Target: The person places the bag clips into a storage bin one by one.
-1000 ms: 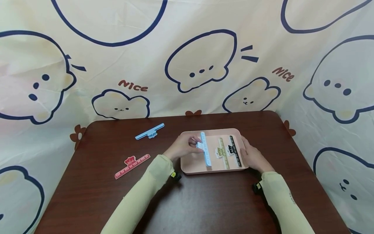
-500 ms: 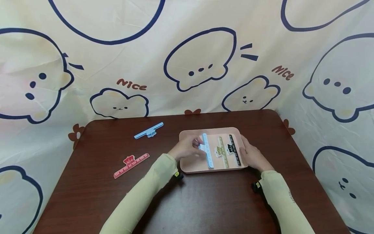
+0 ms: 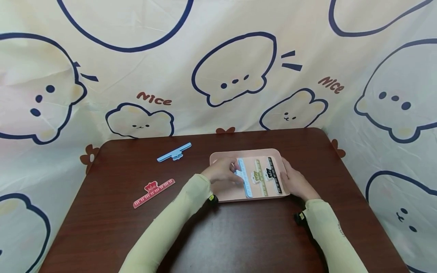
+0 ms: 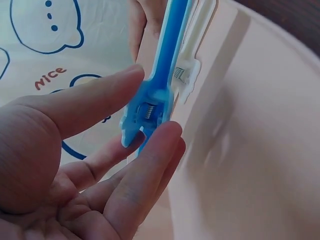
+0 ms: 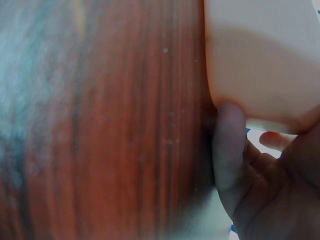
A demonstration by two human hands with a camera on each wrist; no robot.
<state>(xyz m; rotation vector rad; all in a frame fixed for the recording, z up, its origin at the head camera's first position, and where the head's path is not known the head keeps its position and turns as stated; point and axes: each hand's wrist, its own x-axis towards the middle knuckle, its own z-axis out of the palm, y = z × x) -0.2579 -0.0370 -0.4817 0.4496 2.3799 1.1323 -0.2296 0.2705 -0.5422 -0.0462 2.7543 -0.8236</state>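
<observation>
Basically, the head view centres on a pale pink rectangular tray with rounded corners (image 3: 227,196), set toward the far right corner of a dark brown wood-grain table (image 3: 239,235). Over the tray's left edge reaches the left hand (image 3: 223,171), its fingertips at the shaped handle of a light-blue plastic bar clip (image 3: 245,180) inside the rim; I cannot tell whether this clip fully rests on the tray floor. Between it and the tray's right edge lie an olive-green bar clip (image 3: 262,180) and, closer to that edge, a black bar clip with white marks (image 3: 274,176). The right hand (image 3: 298,183) holds the tray at its right edge. Outside the tray, a second light-blue bar clip (image 3: 175,152) lies near the table's far edge, toward the far left corner, and a red bar clip with white marks (image 3: 153,194) lies closer to the left edge. Pale green sleeves (image 3: 170,223) cover both forearms.

From the left wrist, thumb and fingers are bent slightly apart, pinching the handle of the light-blue clip, whose metal spring (image 4: 149,111) shows. A pale clip side (image 4: 197,37) appears behind it.

From the right wrist, the thumb presses the tray's outer corner; the other fingers are partly hidden, bent around its end.
</observation>
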